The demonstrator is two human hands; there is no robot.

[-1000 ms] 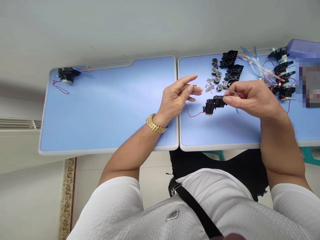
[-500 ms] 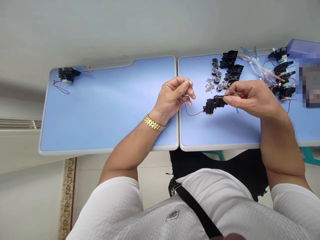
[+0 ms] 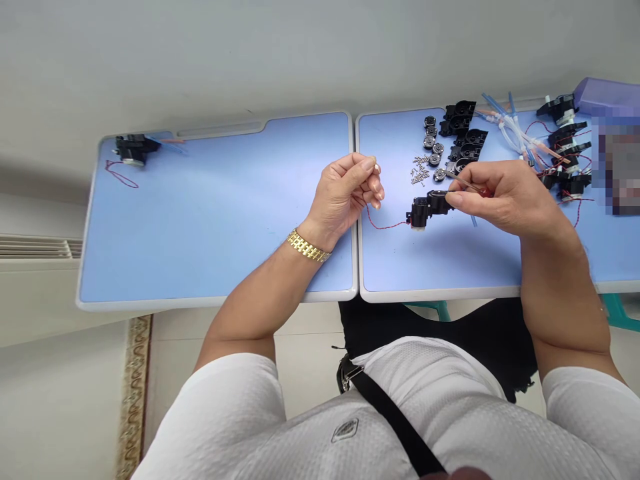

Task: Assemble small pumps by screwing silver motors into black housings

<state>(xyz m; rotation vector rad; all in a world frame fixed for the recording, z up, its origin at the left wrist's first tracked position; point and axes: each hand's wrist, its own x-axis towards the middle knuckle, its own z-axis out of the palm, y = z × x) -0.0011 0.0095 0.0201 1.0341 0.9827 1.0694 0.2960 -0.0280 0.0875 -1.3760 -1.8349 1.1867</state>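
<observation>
My right hand (image 3: 505,197) pinches the edge of a black pump-like motor assembly (image 3: 421,208) between thumb and fingers. In the same hand lies a thin screwdriver (image 3: 463,181) with a red handle, its shaft pointing left over the assembly. From the assembly a twisted red wire (image 3: 385,227) curves left and passes behind the fingers of my left hand (image 3: 350,183). The left thumb and index finger are pressed together; what they hold, if anything, is too small to name. Small loose screws (image 3: 420,175) lie on the table just beyond the assembly.
Round metal-and-black parts (image 3: 429,142) and black housings (image 3: 467,143) stand in rows at the back. Translucent tubes (image 3: 515,130) and several wired assemblies (image 3: 567,150) lie to the right, near a purple bin (image 3: 607,97). Another assembly (image 3: 135,148) sits far left.
My left thumb and fingers have closed further and drawn slightly left. In my right hand the screwdriver has shifted a little, with more of its red handle showing. The assembly stays put.
</observation>
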